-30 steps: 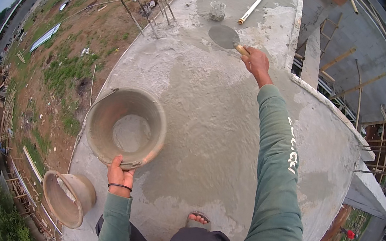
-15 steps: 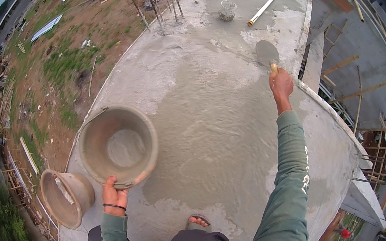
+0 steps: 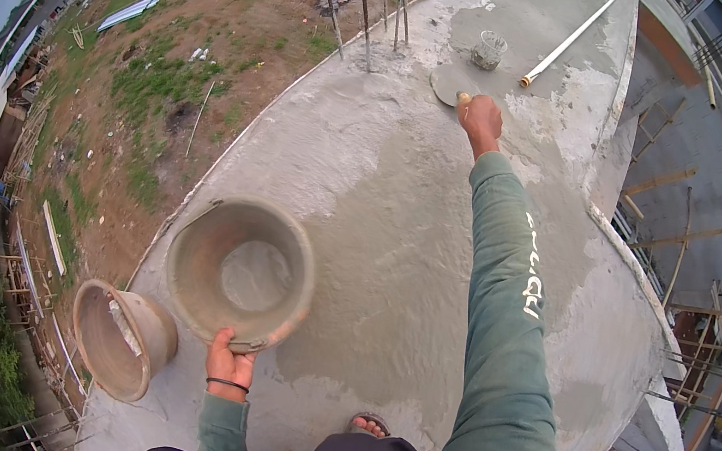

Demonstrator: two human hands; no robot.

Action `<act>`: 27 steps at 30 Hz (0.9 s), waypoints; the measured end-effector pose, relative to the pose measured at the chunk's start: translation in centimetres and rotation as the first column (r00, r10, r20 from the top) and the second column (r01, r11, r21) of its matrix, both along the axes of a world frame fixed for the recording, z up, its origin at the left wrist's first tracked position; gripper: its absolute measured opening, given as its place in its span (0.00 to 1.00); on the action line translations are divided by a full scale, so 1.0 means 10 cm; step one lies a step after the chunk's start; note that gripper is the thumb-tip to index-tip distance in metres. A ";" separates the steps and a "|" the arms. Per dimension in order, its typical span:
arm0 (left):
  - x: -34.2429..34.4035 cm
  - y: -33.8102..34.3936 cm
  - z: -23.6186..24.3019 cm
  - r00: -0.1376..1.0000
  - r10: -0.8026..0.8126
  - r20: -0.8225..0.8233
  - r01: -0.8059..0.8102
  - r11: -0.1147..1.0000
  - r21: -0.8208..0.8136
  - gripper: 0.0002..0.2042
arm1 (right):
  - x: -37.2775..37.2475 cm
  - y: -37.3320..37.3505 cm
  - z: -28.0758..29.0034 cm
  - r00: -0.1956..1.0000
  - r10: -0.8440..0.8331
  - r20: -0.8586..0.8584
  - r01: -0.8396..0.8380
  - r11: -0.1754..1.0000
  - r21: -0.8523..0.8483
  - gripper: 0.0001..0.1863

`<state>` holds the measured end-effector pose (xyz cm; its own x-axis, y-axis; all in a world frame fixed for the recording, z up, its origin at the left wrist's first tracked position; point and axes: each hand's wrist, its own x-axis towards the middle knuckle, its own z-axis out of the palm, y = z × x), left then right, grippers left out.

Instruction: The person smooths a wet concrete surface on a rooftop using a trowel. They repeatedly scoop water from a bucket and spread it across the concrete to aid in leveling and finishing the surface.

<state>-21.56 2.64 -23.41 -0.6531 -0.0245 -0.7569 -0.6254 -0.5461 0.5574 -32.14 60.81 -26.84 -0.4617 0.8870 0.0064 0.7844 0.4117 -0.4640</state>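
Observation:
My right hand [image 3: 480,117] is closed round the handle of a round-bladed trowel [image 3: 449,83], its arm stretched far ahead over the concrete slab [image 3: 300,134]. The flat blade lies on or just over the slab, short of a small clear bucket [image 3: 489,50]. At the lower left my left hand [image 3: 229,360] grips the rim of a large mortar-stained bucket [image 3: 201,248], tilted so its mouth faces me. A little grey cement slurry shows at its bottom. Wet grey slurry [image 3: 404,251] spreads over the middle of the slab.
A second bucket [image 3: 162,340] lies tipped on its side at left. White pipe [image 3: 571,38] lies at the far right, and steel rebars [image 3: 362,2] stand at the far left edge. Beyond the left edge is lower grassy ground [image 3: 159,74]; at right, timber props [image 3: 657,181].
My right hand has swept the trowel leftward across the slab, toward the small bucket. The view has shifted a little. My left hand still holds the large bucket.

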 end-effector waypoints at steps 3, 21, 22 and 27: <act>0.02 0.01 0.03 0.999 -0.024 -0.031 0.024 0.999 -0.026 0.21 | -0.12 -0.08 0.04 0.996 0.092 0.017 -0.093 0.992 0.086 0.12; -0.14 -0.07 0.06 0.995 -0.099 0.015 0.100 0.994 -0.052 0.16 | 1.18 0.12 0.07 0.969 -0.218 0.113 0.235 0.958 -0.166 0.22; -0.14 -0.07 0.06 0.993 -0.120 -0.010 0.119 0.992 -0.044 0.16 | 1.50 0.23 0.10 0.963 -0.235 0.130 0.253 0.956 -0.149 0.23; -0.12 0.01 0.11 0.981 -0.185 -0.057 0.182 0.982 -0.049 0.19 | 3.18 0.53 0.22 0.879 -0.373 0.298 0.399 0.917 -0.026 0.30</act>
<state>-22.74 2.70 -22.28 -0.6948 0.0680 -0.7160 -0.6766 -0.3993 0.6187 -0.35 66.12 -24.61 -0.0539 0.9865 -0.1549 0.9753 0.0187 -0.2201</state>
